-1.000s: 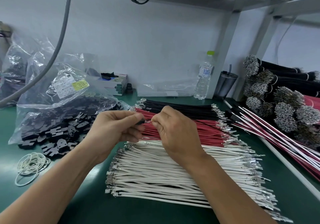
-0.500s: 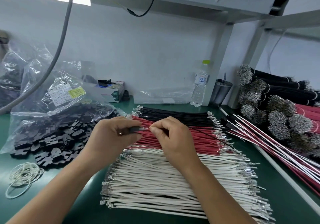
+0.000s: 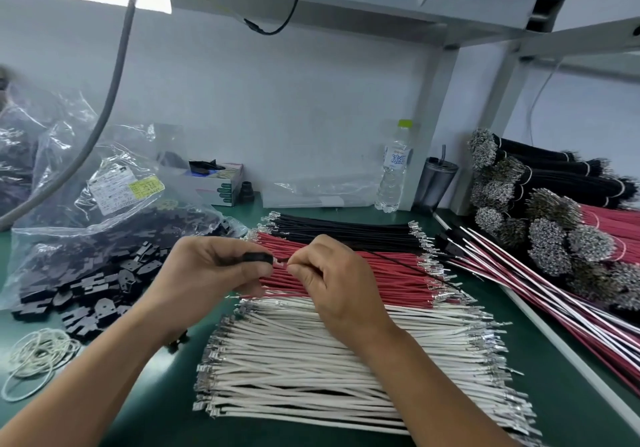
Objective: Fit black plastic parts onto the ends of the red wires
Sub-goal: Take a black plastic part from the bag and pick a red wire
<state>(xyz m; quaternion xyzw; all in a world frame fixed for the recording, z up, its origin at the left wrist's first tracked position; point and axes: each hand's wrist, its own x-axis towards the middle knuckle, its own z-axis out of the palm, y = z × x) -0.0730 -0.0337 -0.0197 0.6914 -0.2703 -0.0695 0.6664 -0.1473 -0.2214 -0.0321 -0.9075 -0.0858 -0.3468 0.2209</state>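
Only one view here, the head cam looking down at the bench.

Left hand [image 3: 221,270] is pinching a small black part [image 3: 257,257] between thumb and fingers, open end facing right. Right hand [image 3: 332,280] is curled up and pinching the end of a wire [image 3: 281,262] right by its metal terminal, tip just about touching the part's mouth. The wire trailing off from that hand looks dark and thin to me, can't honestly tell if it's a red one from this angle. So my guess is we're mid-insert, terminal lined up but not seated.

The red wires [image 3: 363,273] lie in a flat row on the green mat, between the black wires [image 3: 346,230] behind and the white wires [image 3: 329,360] in front, directly under both hands. Spare parts [image 3: 97,294] spill out of a clear bag [image 3: 86,211] to the left.

Handling thoughts, all judgement:
- Wires are light and floppy, so grab close to the terminal. Hold it further back and it'll likely just buckle when you push.
- The terminals look like thin stamped metal, probably bend easily if they go in crooked.
- The part looks like hard plastic, tiny and a bit slick, so pinch its flat sides and leave the opening clear.
- Nothing heavy here, it's all about alignment and not much about force.

Rubber bands [image 3: 34,360] sit at far left, and a bottle [image 3: 394,169] at the back.
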